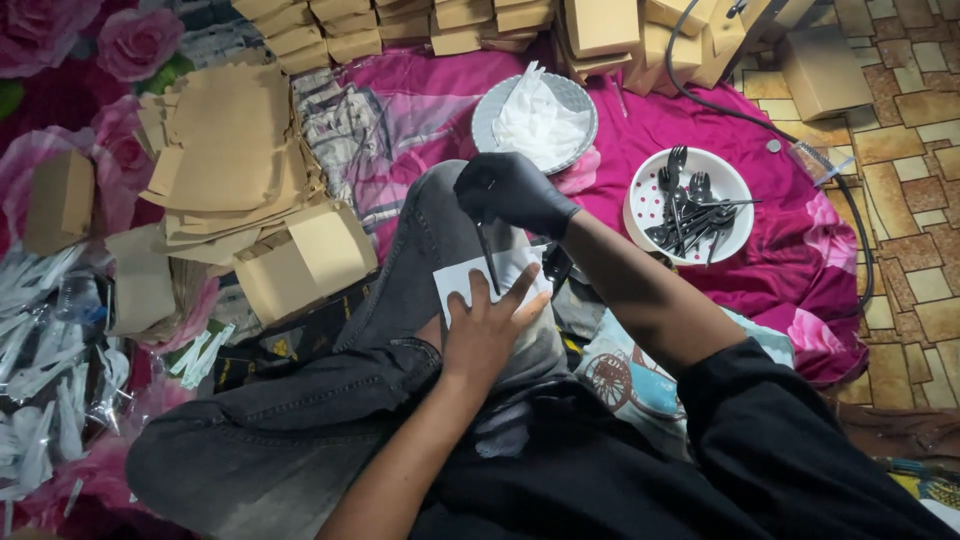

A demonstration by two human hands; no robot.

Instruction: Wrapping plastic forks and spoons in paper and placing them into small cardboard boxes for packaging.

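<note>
My right hand (515, 190), in a black glove, is closed in a pinch around the top of a black plastic utensil (487, 255), holding it point-down over my raised knee. My bare left hand (487, 325) lies flat with fingers spread, pressing a white paper sleeve (465, 280) onto the grey jeans; the utensil's lower end sits on that sleeve between my fingers. I cannot tell whether it is a knife or a fork. Just beyond my gloved hand I see a grey plate (490, 110) stacked with white napkins (540, 120), and to its right a white dotted bowl (645, 205) of black plastic cutlery (695, 210), both on a pink cloth (780, 260). To my left lie flat and folded brown cardboard boxes (300, 260) and clear wrapped packets (40, 350)
</note>
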